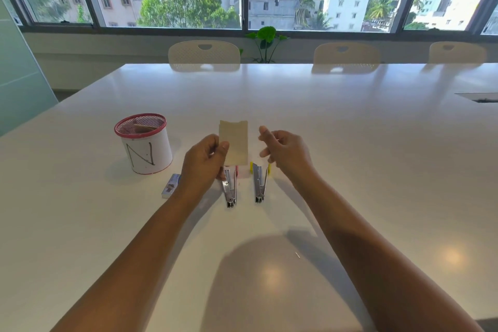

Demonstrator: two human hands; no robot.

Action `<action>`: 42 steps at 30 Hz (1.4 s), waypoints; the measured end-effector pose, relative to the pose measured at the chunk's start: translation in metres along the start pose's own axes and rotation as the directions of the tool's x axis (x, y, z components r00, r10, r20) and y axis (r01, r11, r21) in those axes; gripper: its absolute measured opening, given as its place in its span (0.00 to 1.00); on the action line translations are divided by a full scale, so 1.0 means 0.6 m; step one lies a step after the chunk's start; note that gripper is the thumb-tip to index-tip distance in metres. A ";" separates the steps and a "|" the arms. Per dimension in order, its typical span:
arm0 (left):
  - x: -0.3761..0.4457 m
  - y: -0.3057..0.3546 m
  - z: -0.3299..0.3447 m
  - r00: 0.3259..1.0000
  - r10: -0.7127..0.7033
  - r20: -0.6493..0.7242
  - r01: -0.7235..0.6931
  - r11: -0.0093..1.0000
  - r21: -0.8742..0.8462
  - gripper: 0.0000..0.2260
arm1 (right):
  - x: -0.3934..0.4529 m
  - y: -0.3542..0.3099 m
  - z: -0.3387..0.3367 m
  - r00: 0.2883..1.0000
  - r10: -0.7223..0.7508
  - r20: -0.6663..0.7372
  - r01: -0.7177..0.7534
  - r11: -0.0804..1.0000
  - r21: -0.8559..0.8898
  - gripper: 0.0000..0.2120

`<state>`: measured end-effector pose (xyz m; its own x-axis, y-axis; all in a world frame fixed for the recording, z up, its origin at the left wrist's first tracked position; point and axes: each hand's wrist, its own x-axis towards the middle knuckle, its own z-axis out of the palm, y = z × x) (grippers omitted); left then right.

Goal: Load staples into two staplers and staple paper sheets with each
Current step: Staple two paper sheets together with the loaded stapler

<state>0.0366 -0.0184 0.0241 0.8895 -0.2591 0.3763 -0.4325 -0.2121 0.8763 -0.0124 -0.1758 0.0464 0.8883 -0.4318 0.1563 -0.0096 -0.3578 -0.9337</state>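
Broadly, a large white table (323,143) fills the scene, with three pale chairs (204,55) along its far edge and a small green plant (266,38) behind them under the windows. To the left stands a white cup-shaped holder (147,148) with a red mesh rim and a dark "N" drawn on its side; brownish pieces of paper show inside through the mesh, though how many cannot be told.

Above the table's middle, the left hand (203,163) holds a tan paper slip (235,141) upright, thumb and forefinger pinching its lower left edge, the other fingers curled behind. The right hand (284,152) hovers just to the right of the slip, apart from it, its fingers loosely bent and holding nothing.

On the table beneath the hands lie two staplers, opened so that their metal tracks point toward the near side: the left stapler (229,188) with a reddish base, partly hidden by the left hand, and the right stapler (260,182) with a yellow base. Left of them, near the left wrist, lies a small staple box (170,186).
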 end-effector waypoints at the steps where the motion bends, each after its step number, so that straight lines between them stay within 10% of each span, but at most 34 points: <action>1: 0.000 -0.001 -0.002 0.999 0.024 -0.039 -0.024 1.000 -0.001 0.13 | -0.002 0.000 -0.004 0.999 -0.033 -0.024 0.028 0.979 -0.200 0.21; 6: -0.004 -0.002 -0.005 0.989 0.097 -0.116 -0.089 0.994 0.070 0.11 | -0.030 0.007 0.022 0.982 0.143 0.127 -0.018 0.730 -0.683 0.38; 12: -0.002 -0.007 -0.006 0.985 0.118 -0.125 -0.098 0.982 0.160 0.12 | -0.025 0.018 0.026 0.987 0.116 0.115 0.004 0.687 -0.727 0.22; 18: 0.006 -0.005 -0.014 0.991 0.023 -0.131 -0.020 1.000 0.024 0.08 | 0.011 0.010 -0.017 0.930 0.287 0.231 -0.231 0.943 -0.241 0.14; 23: 0.009 0.000 -0.022 0.994 -0.037 -0.104 0.026 0.994 -0.109 0.08 | 0.003 -0.014 -0.026 0.865 0.204 0.458 -0.332 0.917 0.220 0.05; 42: 0.007 -0.001 -0.019 0.992 0.092 0.090 -0.095 0.995 0.034 0.12 | -0.009 -0.013 -0.002 0.828 0.194 0.526 -0.310 0.940 0.142 0.07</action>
<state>0.0423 -0.0084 0.0283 0.8292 -0.3610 0.4268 -0.5202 -0.2187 0.8256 -0.0173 -0.1718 0.0530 0.9753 0.0088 -0.2208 -0.2193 -0.0849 -0.9720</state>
